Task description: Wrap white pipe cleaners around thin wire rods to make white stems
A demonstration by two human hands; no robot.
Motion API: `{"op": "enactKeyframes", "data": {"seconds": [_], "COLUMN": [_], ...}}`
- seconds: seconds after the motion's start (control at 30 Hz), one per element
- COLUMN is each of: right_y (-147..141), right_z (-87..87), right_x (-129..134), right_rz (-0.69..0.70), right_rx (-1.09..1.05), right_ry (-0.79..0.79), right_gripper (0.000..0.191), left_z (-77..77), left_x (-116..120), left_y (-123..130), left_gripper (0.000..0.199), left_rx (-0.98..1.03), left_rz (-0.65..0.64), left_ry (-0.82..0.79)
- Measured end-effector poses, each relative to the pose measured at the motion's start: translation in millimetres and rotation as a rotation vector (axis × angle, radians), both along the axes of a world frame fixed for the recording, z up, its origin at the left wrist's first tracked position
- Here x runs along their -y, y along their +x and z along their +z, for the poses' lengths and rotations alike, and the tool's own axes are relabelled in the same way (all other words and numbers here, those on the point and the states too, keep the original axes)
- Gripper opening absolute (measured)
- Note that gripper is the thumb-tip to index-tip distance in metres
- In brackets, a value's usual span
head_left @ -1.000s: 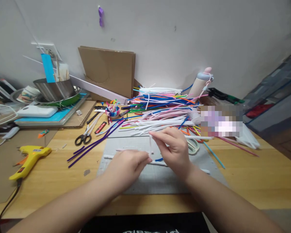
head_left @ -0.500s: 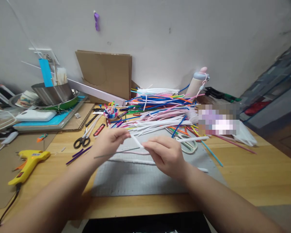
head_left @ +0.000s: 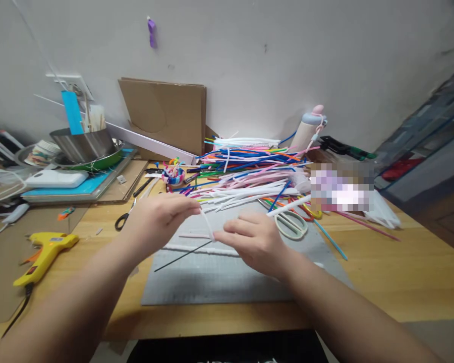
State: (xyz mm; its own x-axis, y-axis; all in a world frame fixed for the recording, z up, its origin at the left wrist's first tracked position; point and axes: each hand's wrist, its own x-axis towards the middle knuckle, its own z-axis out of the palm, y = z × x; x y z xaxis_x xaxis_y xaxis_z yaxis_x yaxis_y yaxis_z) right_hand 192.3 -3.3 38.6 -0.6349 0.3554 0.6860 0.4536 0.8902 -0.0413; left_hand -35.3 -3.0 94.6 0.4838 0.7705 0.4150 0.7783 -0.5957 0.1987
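A white pipe cleaner (head_left: 206, 222) is stretched between my hands above a grey cutting mat (head_left: 196, 287). My left hand (head_left: 162, 219) is closed, pinching its upper end. Lower down and to the right, my right hand (head_left: 253, 242) pinches the other part, and a white length sticks out behind that hand. A thin dark rod (head_left: 181, 257) slants down to the left from the right fingertips; how it is gripped is hidden. Under the hands, a white fuzzy strip (head_left: 227, 251) and a pink strip (head_left: 192, 236) lie on the mat.
Behind the mat lies a heap of coloured pipe cleaners (head_left: 249, 161). Light-handled scissors (head_left: 293, 224) rest at the right. A yellow glue gun (head_left: 45, 252), black-handled scissors (head_left: 121, 221) and a metal bowl (head_left: 83, 143) are on the left. A bottle (head_left: 306, 131) stands at the back.
My right hand has moved slightly left and down, and the white pipe cleaner hangs more steeply. The dark rod's free end has swung downward. My left hand has turned and shifted slightly left.
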Motion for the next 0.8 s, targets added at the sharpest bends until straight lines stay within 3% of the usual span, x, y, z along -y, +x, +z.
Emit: {"op": "enactKeyframes", "data": {"seconds": [0.13,0.23,0.3,0.37,0.47,0.53,0.6,0.67,0.73,0.8], "right_y": [-0.6,-2.4,-3.4,-3.8,-3.2,-2.6,-2.4,-3.1,-4.3,-5.8], "right_z": [-1.2,-6.5,-9.2,-9.7,-5.7,-1.5,1.9,2.9,1.3,-2.1], "right_x": [4.9,1.7,-1.6,-3.7,-3.0,-0.3,2.7,4.9,5.5,4.5], "right_rz": [-0.016,-0.16,-0.23,-0.24,-0.133,-0.023,0.071,0.124,0.093,-0.028], "right_rx": [-0.233,-0.25,-0.177,-0.108,-0.067,-0.086,-0.142,-0.229,-0.31,-0.333], "right_ry": [-0.075,-0.132,-0.148,-0.148,-0.145,-0.146,-0.17,-0.214,-0.258,-0.286], "right_gripper": [0.024,0.028,0.027,0.026,0.026,0.026,0.024,0.024,0.024,0.026], "left_z": [-37.6,-57.5,-53.0,-37.0,-11.9,-7.3,-16.7,-36.2,-57.4,-70.2], "left_x": [0.1,25.5,40.1,43.7,27.0,10.2,-1.3,-1.9,9.3,27.6], "left_y": [8.5,31.2,40.0,37.5,15.7,0.0,-6.8,-1.1,14.4,31.9], "left_gripper": [0.03,0.029,0.033,0.031,0.023,0.019,0.021,0.023,0.026,0.025], "left_rx": [-0.045,-0.163,-0.214,-0.193,-0.079,-0.027,-0.008,-0.062,-0.09,-0.125], "left_rz": [0.03,-0.053,-0.094,-0.127,-0.062,0.0,0.049,0.037,0.006,-0.041], "left_ry": [-0.248,-0.232,-0.108,0.02,0.172,0.15,0.037,-0.139,-0.229,-0.21]}}
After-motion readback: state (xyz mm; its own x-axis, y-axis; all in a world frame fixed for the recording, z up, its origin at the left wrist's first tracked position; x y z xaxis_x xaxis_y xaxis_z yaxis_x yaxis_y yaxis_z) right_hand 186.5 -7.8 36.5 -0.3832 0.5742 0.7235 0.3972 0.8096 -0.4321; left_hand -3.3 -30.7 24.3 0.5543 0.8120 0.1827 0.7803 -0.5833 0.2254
